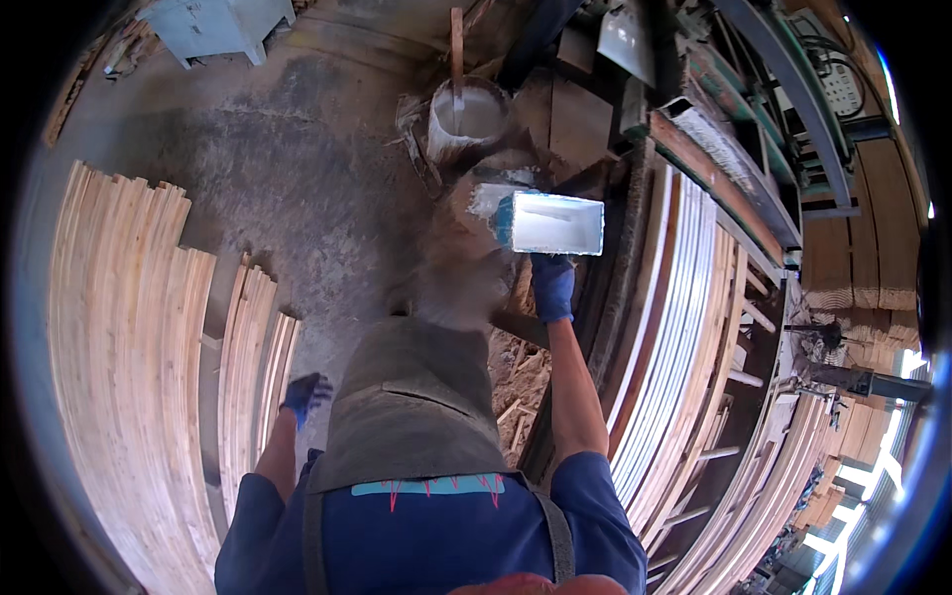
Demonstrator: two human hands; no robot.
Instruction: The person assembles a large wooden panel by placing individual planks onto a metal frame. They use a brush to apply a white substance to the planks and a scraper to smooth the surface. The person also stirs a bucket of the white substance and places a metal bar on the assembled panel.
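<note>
My right hand (551,286), in a blue glove, is raised in front of me and grips a small rectangular container (555,224) holding white liquid. A white bucket (468,117) with the same white liquid and a wooden stick in it stands on the floor just beyond. My left hand (306,395), also gloved in blue, hangs low at my side near a stack of pale wooden slats (129,327); its fingers are curled and nothing shows in it. I wear a grey apron over a blue shirt.
Long boards with white-coated edges (674,327) lie on a rack to my right. A machine frame (783,109) stands behind them. Wood scraps (521,377) litter the floor by my feet. A pale blue cabinet (213,25) stands at the far left on bare concrete.
</note>
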